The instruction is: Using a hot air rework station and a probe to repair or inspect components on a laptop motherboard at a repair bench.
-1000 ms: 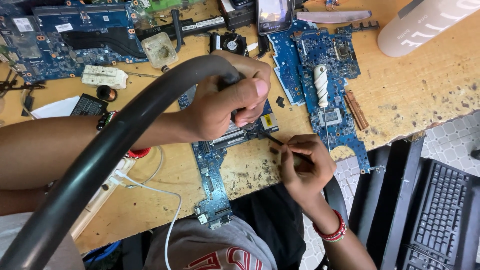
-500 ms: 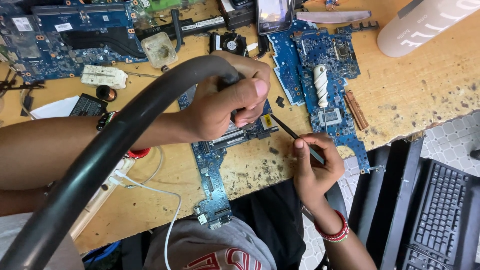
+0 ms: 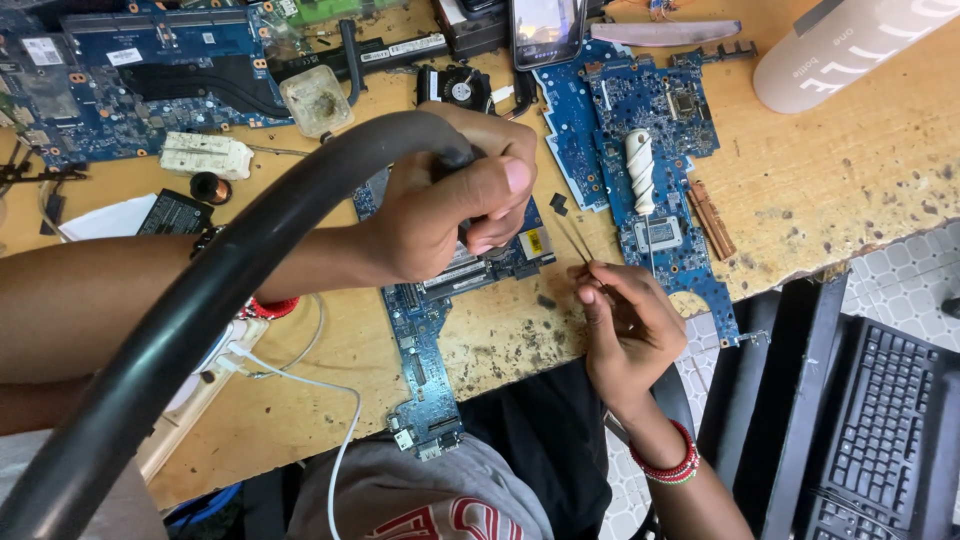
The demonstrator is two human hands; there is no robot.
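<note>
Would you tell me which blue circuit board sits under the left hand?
The narrow L-shaped board at the table's front edge; the left hand covers its top. The others lie farther back.

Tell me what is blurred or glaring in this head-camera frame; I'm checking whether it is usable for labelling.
Head view: even, soft light with weak shadows; the thick black hose near the lens is out of focus; the phone screen glares white; the left hand, right hand, tweezers and blue circuit board are sharp.
</note>
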